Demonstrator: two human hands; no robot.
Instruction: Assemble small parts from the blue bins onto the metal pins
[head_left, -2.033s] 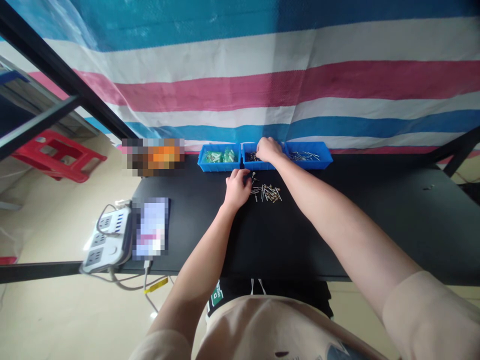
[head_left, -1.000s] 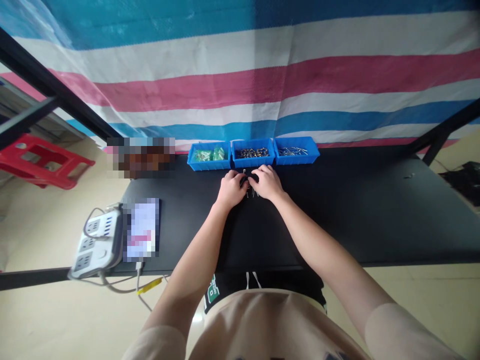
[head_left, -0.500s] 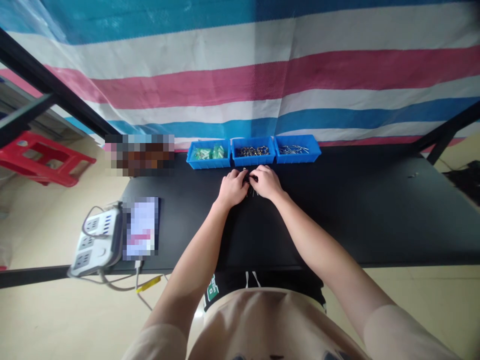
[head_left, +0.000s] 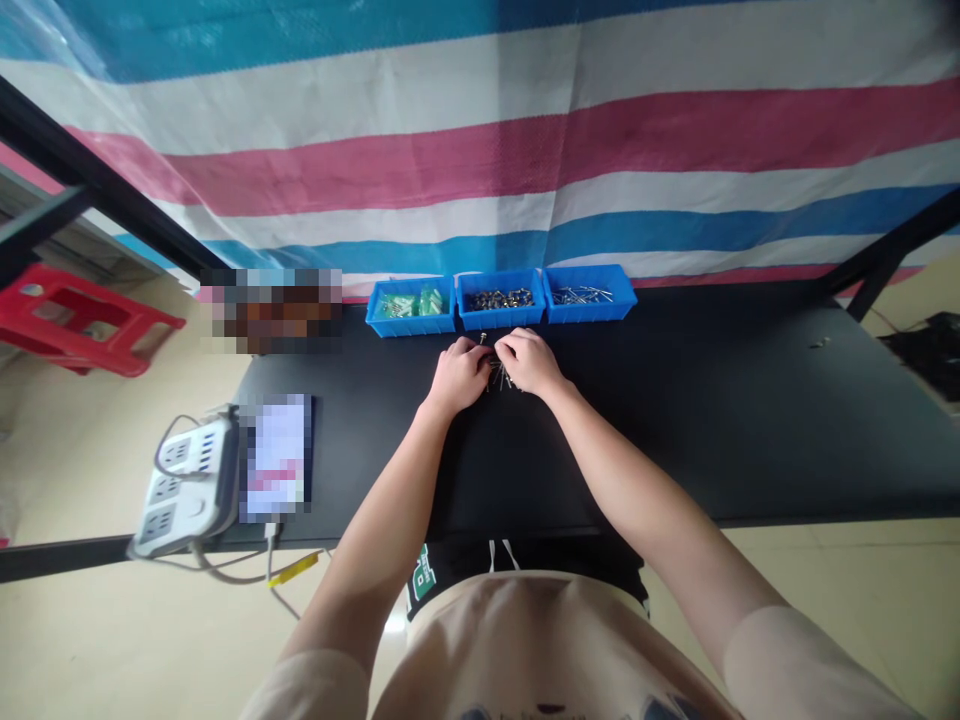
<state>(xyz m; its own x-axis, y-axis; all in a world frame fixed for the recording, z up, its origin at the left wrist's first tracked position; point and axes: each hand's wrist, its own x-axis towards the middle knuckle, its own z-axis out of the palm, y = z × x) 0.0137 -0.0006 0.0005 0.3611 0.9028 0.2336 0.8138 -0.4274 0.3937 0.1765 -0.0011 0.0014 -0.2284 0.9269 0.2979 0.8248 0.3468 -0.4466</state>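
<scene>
My left hand (head_left: 461, 375) is closed in a pinch above the black table, with a small metal screw (head_left: 483, 338) sticking up from its fingertips. Just to the right, my right hand (head_left: 529, 362) is curled with thumb and fingers together; whatever it may hold is too small to make out. The fingertips of both hands nearly meet. Beneath and between them lies a loose pile of thin metal screws (head_left: 500, 376), partly covered by the hands. Beyond the hands stand three blue bins: the left bin (head_left: 412, 327) with green-and-white packets, the middle bin (head_left: 501, 319) with small metal parts, the right bin (head_left: 591, 313) with long thin pins.
A white power strip (head_left: 187, 485) with cables and a blurred flat device (head_left: 276, 455) lie at the table's left end. Small metal bits (head_left: 820, 343) rest far right. A red stool (head_left: 90, 320) stands on the floor at left; a striped tarp (head_left: 450, 170) hangs behind.
My hands have drawn slightly apart at the fingertips, so more of the screw pile shows between them. The screw at my left fingertips now stands out more. The view has shifted slightly.
</scene>
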